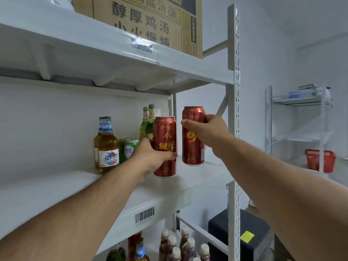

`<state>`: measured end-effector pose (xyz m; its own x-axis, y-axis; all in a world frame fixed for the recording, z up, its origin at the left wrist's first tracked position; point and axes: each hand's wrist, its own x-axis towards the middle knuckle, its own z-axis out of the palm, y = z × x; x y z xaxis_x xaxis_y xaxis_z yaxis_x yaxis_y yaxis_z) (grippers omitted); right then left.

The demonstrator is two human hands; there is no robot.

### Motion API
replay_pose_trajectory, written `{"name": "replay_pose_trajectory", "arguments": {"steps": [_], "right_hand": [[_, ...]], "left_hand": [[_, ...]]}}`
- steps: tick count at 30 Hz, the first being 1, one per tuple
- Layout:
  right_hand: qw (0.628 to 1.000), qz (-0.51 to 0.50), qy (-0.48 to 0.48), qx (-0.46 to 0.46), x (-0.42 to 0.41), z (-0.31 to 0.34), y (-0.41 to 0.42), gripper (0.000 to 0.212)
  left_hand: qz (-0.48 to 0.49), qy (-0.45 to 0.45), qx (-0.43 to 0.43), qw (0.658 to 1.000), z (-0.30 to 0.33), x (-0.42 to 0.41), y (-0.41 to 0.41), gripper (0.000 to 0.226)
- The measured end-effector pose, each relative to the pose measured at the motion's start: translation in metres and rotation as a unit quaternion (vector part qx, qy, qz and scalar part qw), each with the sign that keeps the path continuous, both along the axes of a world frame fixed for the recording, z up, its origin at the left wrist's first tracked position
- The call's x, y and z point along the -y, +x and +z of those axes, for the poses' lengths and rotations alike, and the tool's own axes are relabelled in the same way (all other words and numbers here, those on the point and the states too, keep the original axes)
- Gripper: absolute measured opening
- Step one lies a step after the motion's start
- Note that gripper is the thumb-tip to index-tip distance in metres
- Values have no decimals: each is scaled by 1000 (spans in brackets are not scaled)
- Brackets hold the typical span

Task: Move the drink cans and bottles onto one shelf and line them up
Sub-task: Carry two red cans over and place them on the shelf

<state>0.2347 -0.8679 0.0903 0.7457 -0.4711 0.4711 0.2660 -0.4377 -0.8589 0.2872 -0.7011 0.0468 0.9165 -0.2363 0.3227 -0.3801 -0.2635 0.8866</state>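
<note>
While both stand upright on the white metal shelf (197, 178), each hand's fingers grip a tall red aluminium can: left hand (150, 157) on the left can (165, 136), right hand (209, 129) on the right can (193, 147).

Stockroom: barcoded steel shelving (145, 213), cardboard carton (146, 21).

- Even, cool indoor light, fairly bright; source not in frame.
- Soft shadow under the upper shelf (113, 59), darker band at 10 o'clock.
- Glare patch on the shelf-edge barcode label (142, 46) at 12 o'clock.
- Wide-angle bend: upright post (233, 110) bows, forearms stretched at 5 and 7 o'clock.
- Red cans (165, 146) at centre fairly sharp.
- Far rack (299, 119) at 3 o'clock and bottles (177, 245) at 6 o'clock soft, smeared.
</note>
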Motion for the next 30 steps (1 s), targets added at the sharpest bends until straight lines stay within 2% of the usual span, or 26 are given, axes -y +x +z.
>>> {"name": "replay_pose_trajectory", "arguments": {"steps": [8, 12, 15, 23, 30], "right_hand": [[1000, 22, 6, -7, 59, -6, 57, 47], [998, 55, 5, -12, 86, -6, 89, 51], [996, 84, 5, -6, 101, -7, 118, 47], [988, 150, 28, -8, 114, -23, 190, 35], [985, 169, 12, -35, 113, -37, 232, 43]], "left_hand": [[26, -8, 1, 1000, -6, 47, 41, 55], [65, -11, 1, 998, -2, 71, 63, 52], [97, -12, 1, 995, 1, 85, 77, 57], [161, -39, 5, 986, -5, 106, 106, 53], [191, -52, -5, 980, -5, 121, 126, 45]]}}
